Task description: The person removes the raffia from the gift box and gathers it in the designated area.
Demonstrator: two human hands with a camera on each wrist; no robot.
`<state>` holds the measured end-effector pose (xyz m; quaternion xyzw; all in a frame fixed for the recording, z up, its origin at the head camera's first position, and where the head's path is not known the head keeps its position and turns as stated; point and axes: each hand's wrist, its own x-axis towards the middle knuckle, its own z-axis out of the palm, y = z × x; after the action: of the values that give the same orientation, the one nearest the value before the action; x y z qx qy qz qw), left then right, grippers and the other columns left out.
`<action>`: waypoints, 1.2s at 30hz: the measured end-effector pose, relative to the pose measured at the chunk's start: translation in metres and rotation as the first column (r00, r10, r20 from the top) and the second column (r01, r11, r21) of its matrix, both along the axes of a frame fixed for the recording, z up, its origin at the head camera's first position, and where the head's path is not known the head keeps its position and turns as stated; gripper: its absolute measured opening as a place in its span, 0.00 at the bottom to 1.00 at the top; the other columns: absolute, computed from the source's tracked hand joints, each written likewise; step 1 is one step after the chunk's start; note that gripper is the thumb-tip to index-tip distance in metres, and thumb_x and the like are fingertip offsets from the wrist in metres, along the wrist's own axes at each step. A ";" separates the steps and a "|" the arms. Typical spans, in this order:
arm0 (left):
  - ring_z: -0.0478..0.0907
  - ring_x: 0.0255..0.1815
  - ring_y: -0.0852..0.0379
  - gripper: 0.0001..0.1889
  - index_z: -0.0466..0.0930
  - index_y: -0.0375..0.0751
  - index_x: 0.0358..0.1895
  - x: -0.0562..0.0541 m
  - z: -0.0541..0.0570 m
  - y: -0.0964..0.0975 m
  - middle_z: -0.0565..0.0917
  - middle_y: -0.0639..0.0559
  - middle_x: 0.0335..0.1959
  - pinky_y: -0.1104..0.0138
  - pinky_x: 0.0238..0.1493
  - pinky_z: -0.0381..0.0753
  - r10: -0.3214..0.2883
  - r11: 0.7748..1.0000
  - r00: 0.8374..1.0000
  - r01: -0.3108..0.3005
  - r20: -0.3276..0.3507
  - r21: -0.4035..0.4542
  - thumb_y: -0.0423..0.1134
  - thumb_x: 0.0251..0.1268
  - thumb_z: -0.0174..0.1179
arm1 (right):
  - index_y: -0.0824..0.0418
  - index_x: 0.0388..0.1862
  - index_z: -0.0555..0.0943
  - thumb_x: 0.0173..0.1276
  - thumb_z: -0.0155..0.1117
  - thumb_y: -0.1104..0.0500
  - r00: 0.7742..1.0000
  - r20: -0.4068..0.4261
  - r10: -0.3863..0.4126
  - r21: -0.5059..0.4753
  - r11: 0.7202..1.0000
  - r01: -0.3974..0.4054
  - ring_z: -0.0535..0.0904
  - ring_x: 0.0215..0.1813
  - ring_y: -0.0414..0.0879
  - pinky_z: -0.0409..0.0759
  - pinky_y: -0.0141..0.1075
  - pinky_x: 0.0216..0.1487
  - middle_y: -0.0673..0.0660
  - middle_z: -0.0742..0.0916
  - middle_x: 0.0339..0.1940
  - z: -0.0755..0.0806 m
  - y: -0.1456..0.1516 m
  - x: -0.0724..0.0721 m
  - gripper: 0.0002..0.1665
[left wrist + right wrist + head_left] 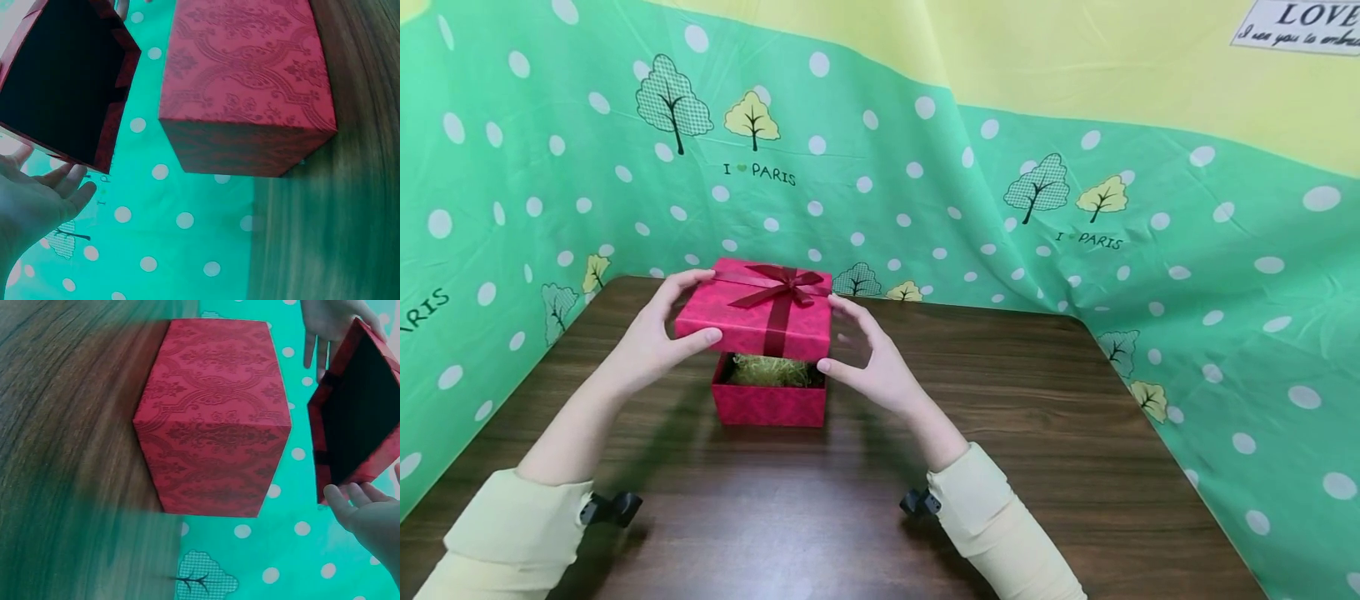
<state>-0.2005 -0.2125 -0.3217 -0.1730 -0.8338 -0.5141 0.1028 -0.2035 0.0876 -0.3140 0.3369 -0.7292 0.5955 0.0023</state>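
Two pale sleeves [973, 496] lie nearest, at the near left and near middle, each with a small black device [613, 509] at the cuff. Beyond them the left hand [651, 346] grips the left end of the red lid [722, 308], thumb on its near side; the right hand [876, 362] holds the right end, thumb by the near corner. The lid, tied with a dark red bow [790, 286], hangs above the red box [769, 404], with a clear gap between. The box stands on the far part of the table [1037, 417], straw [775, 371] showing inside.

To handle the lid well, both hands should move at one pace, hold it level, and clear the rim evenly; a lagging end could catch the wall or drag the box. Fingers are best placed outside the lid's edges, off the bow.

The green cloth [865, 125] reads "I PARIS" twice, a heart after the "I", and a cut-off "ARIS" at left. A far right label [1311, 29] begins "LOVE", with script running out of view. No brand shows on the box.
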 end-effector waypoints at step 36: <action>0.65 0.54 0.58 0.39 0.57 0.50 0.70 0.032 0.021 -0.009 0.69 0.54 0.59 0.76 0.51 0.65 0.056 0.962 0.981 -0.004 -0.183 0.272 0.23 0.55 0.57 | 0.54 0.71 0.62 0.52 0.66 0.33 0.999 0.034 -0.026 -0.181 0.983 0.031 0.65 0.70 0.46 0.65 0.48 0.68 0.54 0.70 0.69 0.006 -0.024 -0.003 0.52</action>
<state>-0.1682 -0.2212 -0.3007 -0.1927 -0.7449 -0.6026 0.2120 -0.2060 0.0637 -0.3079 0.3155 -0.6766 0.6647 0.0302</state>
